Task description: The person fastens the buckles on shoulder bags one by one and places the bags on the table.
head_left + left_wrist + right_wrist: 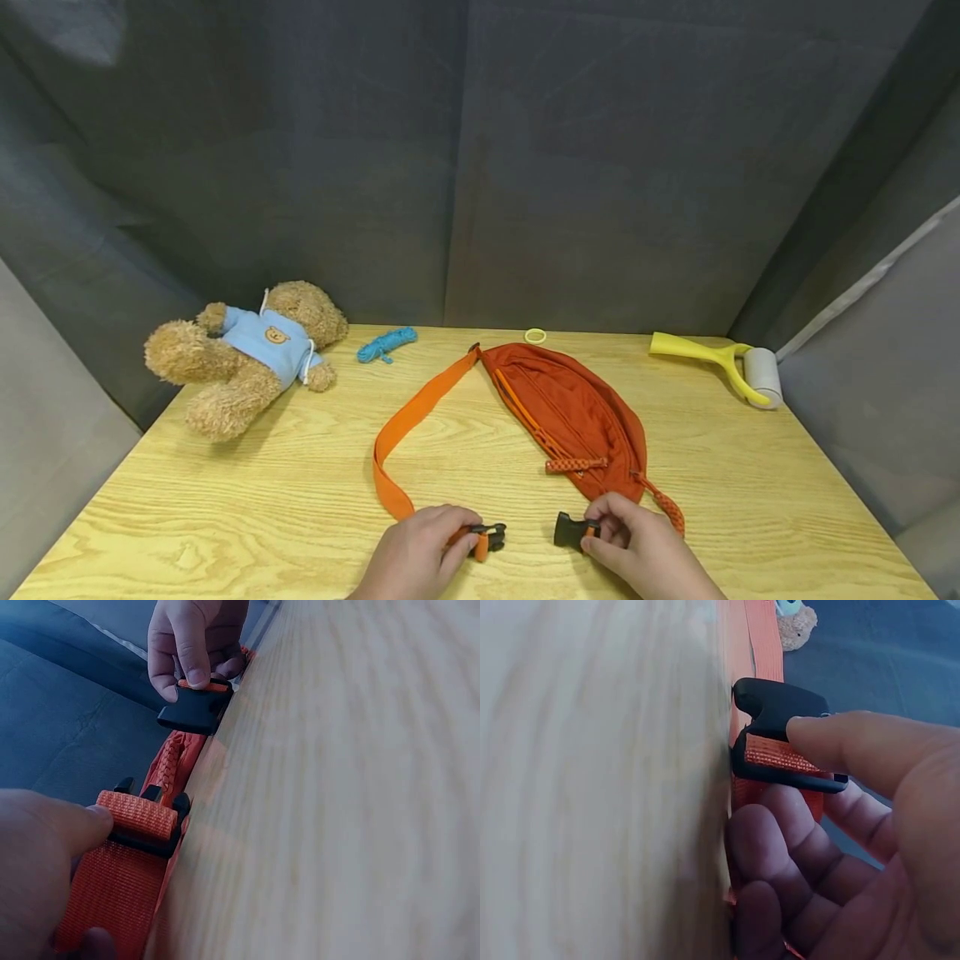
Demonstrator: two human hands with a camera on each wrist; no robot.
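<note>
An orange-red waist bag (570,408) lies on the table, its orange strap (390,442) looping out to the left. My left hand (420,550) pinches the strap end at the black pronged buckle half (492,536); in the left wrist view the prongs of this buckle half (181,804) point away from the thumb. Across a short gap, my right hand (637,537) grips the black socket half of the buckle (572,531) between thumb and fingers. The right wrist view shows the thumb on that socket half (784,712), beside its orange webbing. The two halves are apart, facing each other.
A teddy bear (262,350) in a blue hoodie lies at the back left, beside a blue rope bundle (387,343). A small yellow ring (535,336) lies behind the bag. At the back right is a yellow-handled roller (720,360). Dark curtains (585,167) border the table.
</note>
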